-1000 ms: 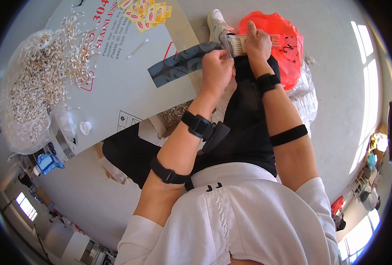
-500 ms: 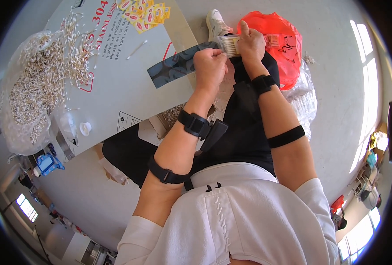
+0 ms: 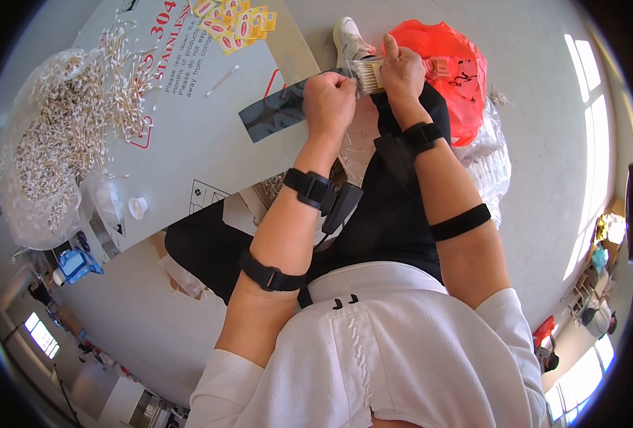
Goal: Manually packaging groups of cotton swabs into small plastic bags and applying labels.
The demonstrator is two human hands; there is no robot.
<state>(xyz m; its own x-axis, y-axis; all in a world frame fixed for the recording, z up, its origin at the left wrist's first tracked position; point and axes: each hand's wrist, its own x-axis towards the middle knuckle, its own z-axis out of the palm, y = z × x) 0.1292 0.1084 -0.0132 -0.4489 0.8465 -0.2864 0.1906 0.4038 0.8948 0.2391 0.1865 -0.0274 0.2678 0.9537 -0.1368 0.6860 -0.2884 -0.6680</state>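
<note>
My right hand grips a small clear bag of cotton swabs, thumb pointing up and away. A yellowish card shows in the bag beside the white swab tips. Just left of the bag, my left hand is closed in a pinch over the table's right edge. Whatever is between its fingertips is too small to make out; clear plastic shows beside them. Under that hand a dark patterned strip lies across the table corner. One loose cotton swab lies on the table.
On the grey table, a large clear bag spills loose swabs at the left. Yellow printed cards lie at the far edge. A red plastic bag with packs inside stands on the floor at right, beside clear bags.
My left hand has drawn a little left, away from the bag of swabs. My right hand holds the bag in nearly the same place.
</note>
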